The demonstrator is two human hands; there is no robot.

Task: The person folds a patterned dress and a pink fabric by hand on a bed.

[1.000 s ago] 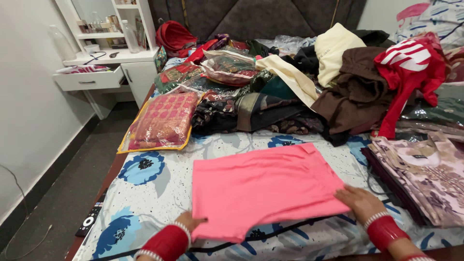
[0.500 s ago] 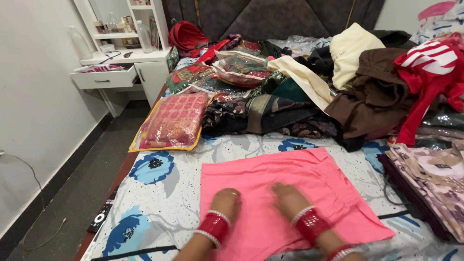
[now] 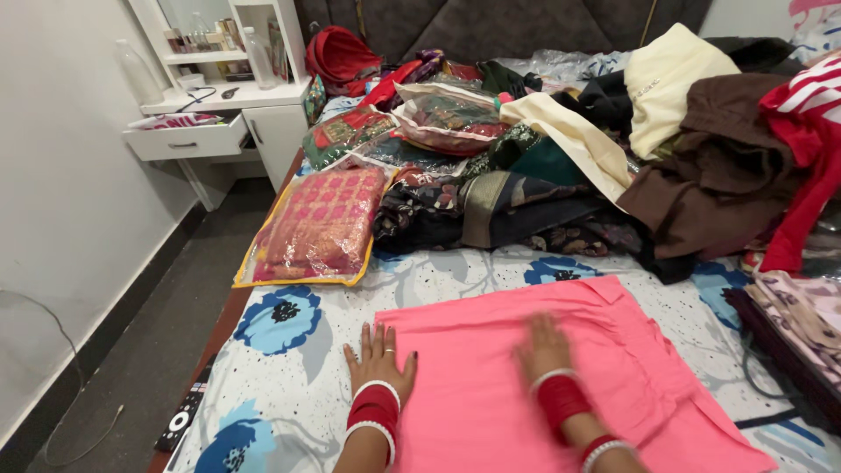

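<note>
My left hand (image 3: 378, 357) lies flat, fingers spread and grasping nothing, on the left edge of the pink cloth (image 3: 561, 377), partly on the flowered bedsheet (image 3: 289, 324); my right hand (image 3: 545, 349) lies flat and unclenched on the middle of that cloth, slightly blurred. The pink cloth is spread flat on the near part of the bed, in front of a pile of clothes (image 3: 613, 166), with a clear bag of red fabric (image 3: 317, 226) to its upper left. A remote control (image 3: 182, 419) lies at the bed's left edge.
</note>
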